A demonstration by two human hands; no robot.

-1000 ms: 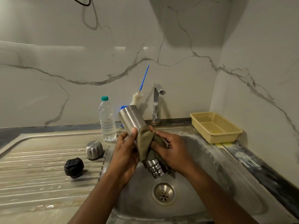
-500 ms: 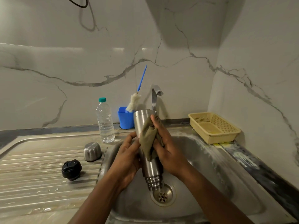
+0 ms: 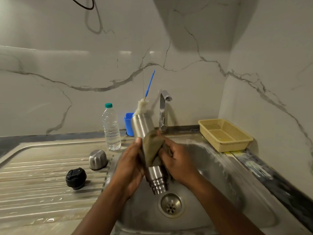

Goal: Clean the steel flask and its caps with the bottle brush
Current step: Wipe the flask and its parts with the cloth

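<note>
Head view: hands (image 3: 130, 168) (image 3: 177, 164), cloth (image 3: 151, 146), steel flask (image 3: 141, 126)

No legible text, brand, number or sign anywhere. Nothing readable on the steel flask (image 3: 141, 124), the steel cap (image 3: 98, 159), the black cap (image 3: 75, 178) or the clear water bottle (image 3: 111, 129).

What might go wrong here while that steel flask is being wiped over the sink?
1. The flask hangs mouth-down and tilted over the sink, held by the left hand while the right hand presses a cloth against it. Smooth steel might slip, drop and dent.
2. The steel cap sits on the drainboard close to the left hand. A nudge might knock it into the basin.
</note>
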